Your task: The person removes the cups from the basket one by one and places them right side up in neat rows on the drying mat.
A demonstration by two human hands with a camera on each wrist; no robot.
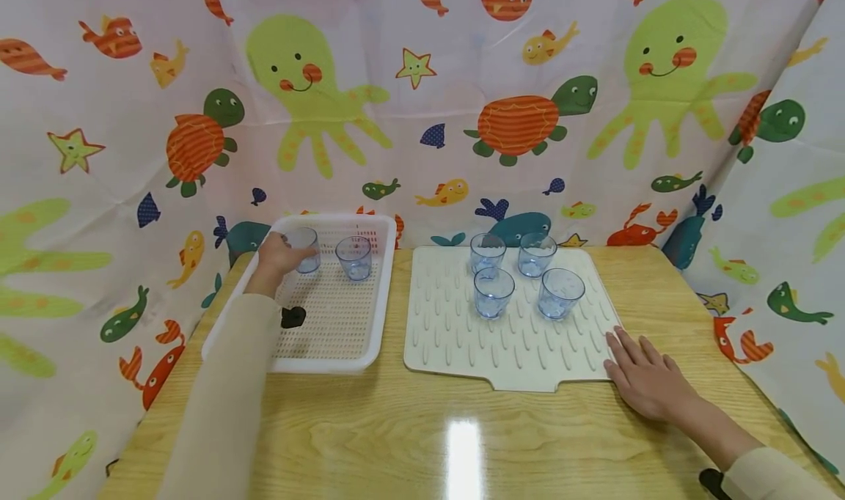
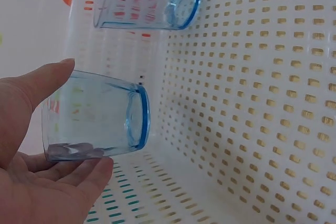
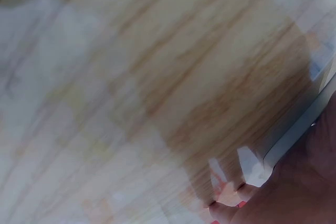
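Observation:
My left hand holds a clear bluish glass inside the white perforated basket. In the left wrist view the thumb lies along one side of this glass and the fingers along the other, near its rim. A second glass stands in the basket to its right. My right hand rests with fingers spread at the right front corner of the cream ridged draining mat. On the mat stand several more glasses, upright, toward its back right.
The wooden table carries the basket at left and the mat at right of it. A curtain printed with sea animals hangs behind and along both sides. The basket's walls stand around the two glasses in it.

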